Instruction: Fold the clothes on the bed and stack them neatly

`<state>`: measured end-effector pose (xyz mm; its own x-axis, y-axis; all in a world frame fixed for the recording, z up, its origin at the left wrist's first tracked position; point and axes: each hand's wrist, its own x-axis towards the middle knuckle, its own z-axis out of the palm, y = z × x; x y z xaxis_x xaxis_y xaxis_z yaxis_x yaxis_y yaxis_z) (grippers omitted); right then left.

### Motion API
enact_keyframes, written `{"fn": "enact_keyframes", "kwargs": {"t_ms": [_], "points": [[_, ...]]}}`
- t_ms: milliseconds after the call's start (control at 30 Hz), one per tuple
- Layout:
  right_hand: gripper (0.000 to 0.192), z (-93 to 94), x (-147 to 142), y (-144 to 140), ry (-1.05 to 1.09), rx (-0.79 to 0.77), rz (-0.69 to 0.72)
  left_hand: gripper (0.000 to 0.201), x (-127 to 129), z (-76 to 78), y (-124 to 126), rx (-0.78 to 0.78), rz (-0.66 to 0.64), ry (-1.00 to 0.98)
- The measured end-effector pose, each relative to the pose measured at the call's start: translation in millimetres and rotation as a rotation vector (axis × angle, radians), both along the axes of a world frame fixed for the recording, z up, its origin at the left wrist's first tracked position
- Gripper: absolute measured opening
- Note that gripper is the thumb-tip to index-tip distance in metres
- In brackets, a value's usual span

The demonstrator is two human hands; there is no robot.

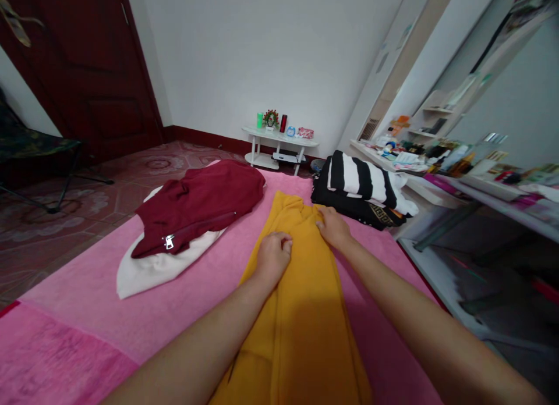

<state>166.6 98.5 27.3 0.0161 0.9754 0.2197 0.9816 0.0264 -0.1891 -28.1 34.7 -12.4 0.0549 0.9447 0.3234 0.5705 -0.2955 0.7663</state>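
Yellow garment [309, 288] lies beneath the curled left hand [274, 255], grip unclear; right hand [333, 227] pinches its far corner.

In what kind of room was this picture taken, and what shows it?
It is probably a bedroom in a home. The signs are the pink cover, spread over what looks like a bed, the folded clothes lying on it, and the dressing table crowded with small bottles.

No readable text or numbers
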Motion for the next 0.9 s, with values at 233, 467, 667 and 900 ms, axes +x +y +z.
{"fn": "enact_keyframes", "kwargs": {"t_ms": [233, 467, 667, 900], "points": [[0.030, -7.0, -5.5, -137.4, 0.304, 0.079, 0.536, 0.023, -5.1, -0.7, -2.5, 0.059, -0.065, 0.062], [0.037, 26.1, -0.7, -242.8, 0.156, -0.080, 0.809, 0.044, -8.9, -4.3, -2.3, 0.177, -0.281, 0.134], [0.040, 25.7, 1.4, -265.2, 0.035, -0.062, 0.916, 0.052, -17.8, -11.9, 1.6, 0.151, -0.382, 0.134], [0.034, 22.2, -12.3, -268.4, -0.081, 0.085, 0.965, 0.051, -19.8, -13.4, 1.9, 0.149, -0.396, 0.090]]}}
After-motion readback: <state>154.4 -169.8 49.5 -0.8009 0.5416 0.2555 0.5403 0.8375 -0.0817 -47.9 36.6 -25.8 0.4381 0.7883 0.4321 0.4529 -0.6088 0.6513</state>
